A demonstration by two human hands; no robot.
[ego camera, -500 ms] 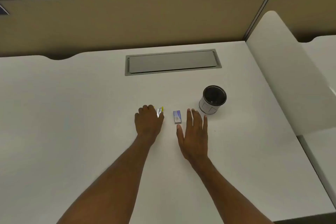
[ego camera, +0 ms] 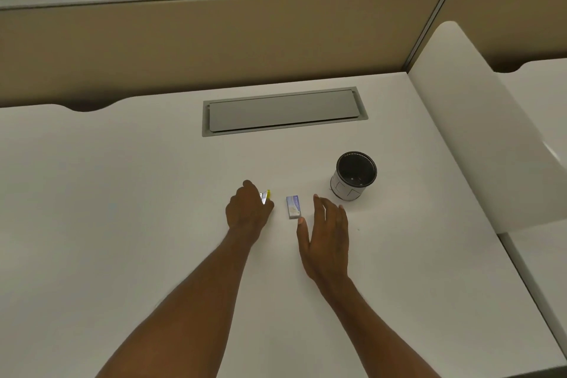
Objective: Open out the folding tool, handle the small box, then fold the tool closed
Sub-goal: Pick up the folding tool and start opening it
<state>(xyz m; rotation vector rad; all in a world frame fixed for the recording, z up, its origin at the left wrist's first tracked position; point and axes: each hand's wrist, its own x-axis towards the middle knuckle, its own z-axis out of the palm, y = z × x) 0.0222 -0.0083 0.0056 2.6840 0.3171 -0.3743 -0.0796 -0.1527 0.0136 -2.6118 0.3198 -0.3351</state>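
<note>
A small folding tool point(ego camera: 265, 196) with a silver body and a yellow end pokes out from under my left hand point(ego camera: 248, 211), whose fingers curl over it; most of the tool is hidden. A small blue and white box point(ego camera: 294, 206) lies flat on the white desk point(ego camera: 122, 209) between my hands. My right hand point(ego camera: 325, 235) hovers just right of the box with fingers spread, its thumb tip beside the box's near corner. It holds nothing.
A black and white pen cup point(ego camera: 354, 175) stands upright to the right, behind my right hand. A grey cable hatch point(ego camera: 283, 112) is set into the desk farther back. A beige partition point(ego camera: 214, 40) closes the far side, a white divider point(ego camera: 478, 132) the right.
My left fingers have curled tighter over the tool. My right hand has tilted and its thumb has come closer to the box.
</note>
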